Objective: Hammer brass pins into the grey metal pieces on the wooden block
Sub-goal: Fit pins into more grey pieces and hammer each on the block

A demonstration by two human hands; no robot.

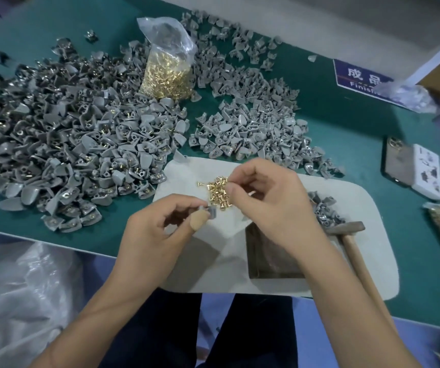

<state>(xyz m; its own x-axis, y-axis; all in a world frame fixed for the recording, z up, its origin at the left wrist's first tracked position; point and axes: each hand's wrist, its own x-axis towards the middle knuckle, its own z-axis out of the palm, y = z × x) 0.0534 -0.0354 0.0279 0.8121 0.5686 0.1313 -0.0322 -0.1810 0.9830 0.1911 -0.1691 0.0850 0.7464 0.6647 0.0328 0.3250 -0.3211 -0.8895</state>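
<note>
- Grey metal pieces (80,144) lie heaped across the green table (346,123), beyond the pale mat (359,235).
- The wooden block (272,256) sits on the mat, partly hidden under the right wrist; the hammer (351,235) lies untouched beside it.
- Left hand (160,229) pinches one grey piece (211,211).
- Right hand (266,197) curls its fingertips over the loose brass pins (217,192); a pin between them can't be made out.
- Judged step: loading. Next: seat pin, set on block, take hammer.

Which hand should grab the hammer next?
Right. The hammer lies just right of the right hand, which hovers over the loose brass pins. The left hand already pinches a grey piece, so it is occupied.
</note>
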